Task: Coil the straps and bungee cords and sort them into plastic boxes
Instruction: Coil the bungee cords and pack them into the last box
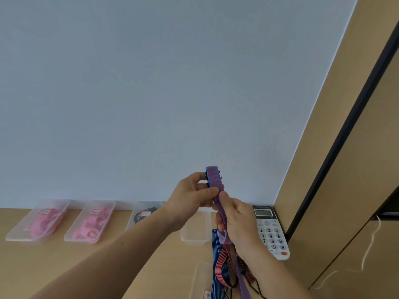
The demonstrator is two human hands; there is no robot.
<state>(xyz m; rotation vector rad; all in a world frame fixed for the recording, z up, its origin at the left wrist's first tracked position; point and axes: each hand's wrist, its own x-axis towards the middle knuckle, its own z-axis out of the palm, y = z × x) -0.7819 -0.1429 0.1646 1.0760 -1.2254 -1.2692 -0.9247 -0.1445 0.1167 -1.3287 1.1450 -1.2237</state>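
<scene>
Four clear plastic boxes stand in a row along the back edge of the desk (64,266), against the wall. The one nearest the left back corner (20,227) holds pink coiled bands (43,227) and bears a small label. The second box (109,209), also labelled, holds more pink coils (90,229). The third box (138,207) holds a dark cord (140,216). The fourth box (195,236) is partly hidden behind the hands, and what it holds cannot be told. A fifth box (199,277), with a label low on it, lies at the front edge.

The strap (212,178) is raised above the desk, in front of the wall. It is flat woven webbing, blue with thin red stripes. The left grip (194,190) pinches it between thumb and fingertips where it is folded into a short loop that sticks up above the fingers. The right grip (235,221), just beside and below, is curled around the strap's length, which runs down out of the fist to the desk. There it joins a loose heap of straps (221,262) beside the fifth box: blue-striped, red-and-dark-striped and plain purple bands, with thin black cords among them.

The desk is smooth, light wood. A white push-button phone (271,231) with a small screen lies in the right back corner. The wall (151,83) is plain pale grey-blue. On the right stands a tan wooden panel (345,126) with a dark strip, and a thin white thread (371,244) hangs across it.
</scene>
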